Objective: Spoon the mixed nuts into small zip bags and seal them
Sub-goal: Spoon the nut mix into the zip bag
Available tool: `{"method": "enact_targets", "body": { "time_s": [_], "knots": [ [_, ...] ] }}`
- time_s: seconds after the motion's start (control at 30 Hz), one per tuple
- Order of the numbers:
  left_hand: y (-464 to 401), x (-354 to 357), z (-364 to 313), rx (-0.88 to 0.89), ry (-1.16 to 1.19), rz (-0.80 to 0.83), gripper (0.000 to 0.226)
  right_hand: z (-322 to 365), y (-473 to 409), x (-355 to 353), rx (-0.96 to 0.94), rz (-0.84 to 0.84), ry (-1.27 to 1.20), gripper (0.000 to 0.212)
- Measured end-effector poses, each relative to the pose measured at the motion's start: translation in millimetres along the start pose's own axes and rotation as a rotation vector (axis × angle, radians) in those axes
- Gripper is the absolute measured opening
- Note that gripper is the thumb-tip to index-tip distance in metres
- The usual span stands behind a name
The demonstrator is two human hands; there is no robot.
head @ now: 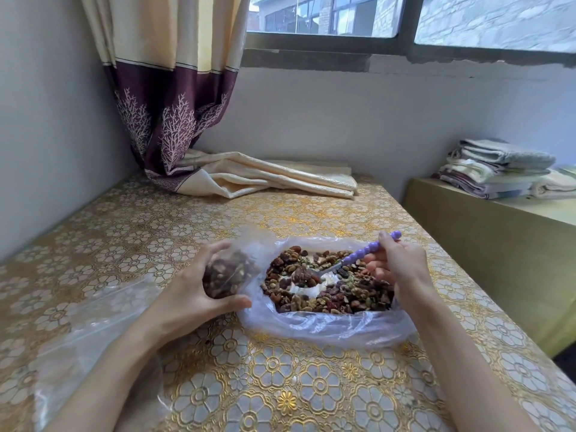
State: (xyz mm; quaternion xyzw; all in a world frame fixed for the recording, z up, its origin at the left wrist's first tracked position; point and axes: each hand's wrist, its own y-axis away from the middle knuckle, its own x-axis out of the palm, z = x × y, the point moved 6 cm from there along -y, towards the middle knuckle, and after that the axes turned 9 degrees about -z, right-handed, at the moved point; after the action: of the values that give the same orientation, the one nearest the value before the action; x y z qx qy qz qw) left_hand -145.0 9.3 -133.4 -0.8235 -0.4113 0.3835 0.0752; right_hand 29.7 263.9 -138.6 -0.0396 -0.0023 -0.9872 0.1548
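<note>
Clear plastic sheeting lies nearest, spread flat over the near left of the table, whose cover is gold with a flower pattern; the left forearm crosses above it.

Further in, the left hand grips a small zip bag partly filled with nuts. Its fingers curl over the bag's far side and the thumb wraps beneath the near end, so the bag sits cradled in the palm with its mouth tilted toward the right.

Just beside it, touching or nearly so, a larger clear plastic bag lies open on the table with its rim rolled down. The mixed nuts lie heaped inside, with a pale bare patch showing in their middle.

The right hand pinches a spoon by its purple beaded handle, thumb and forefinger closed near the upper end, which pokes out beyond the knuckles. The other fingers curl loosely below, close above the nuts. The spoon's metal bowl dips to the left into the heap, loaded with a few nuts.

Beyond, a folded cream cloth rests at the table's far edge under a curtain of cream and purple. To the far right, folded towels are stacked on a yellow-green surface, below a window.
</note>
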Motion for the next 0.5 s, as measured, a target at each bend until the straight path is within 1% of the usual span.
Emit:
{"method": "enact_targets", "body": {
  "time_s": [0.13, 0.27, 0.37, 0.43, 0.5],
  "knots": [
    [-0.8, 1.6, -3.8, 0.010, -0.010, -0.032, 0.072, 4.5, -0.6, -3.7, -0.064, -0.051, -0.061, 0.034],
    [1.8, 6.0, -9.6, 0.051, -0.019, -0.123, 0.068, 17.3, 5.3, -4.8, -0.164, -0.089, -0.129, 0.036],
    [2.9, 7.8, -12.1, 0.066, -0.031, -0.180, 0.071, 29.3, 13.0, -3.3, -0.214, -0.107, -0.203, 0.035],
    [2.9, 9.0, -12.3, 0.053, -0.027, -0.201, 0.073, 36.2, 19.5, 0.3, -0.235, -0.099, -0.248, 0.034],
    [3.1, 9.9, -12.5, 0.030, -0.004, -0.224, 0.073, 41.0, 28.1, 7.7, -0.252, -0.058, -0.285, 0.033]
  ]
}}
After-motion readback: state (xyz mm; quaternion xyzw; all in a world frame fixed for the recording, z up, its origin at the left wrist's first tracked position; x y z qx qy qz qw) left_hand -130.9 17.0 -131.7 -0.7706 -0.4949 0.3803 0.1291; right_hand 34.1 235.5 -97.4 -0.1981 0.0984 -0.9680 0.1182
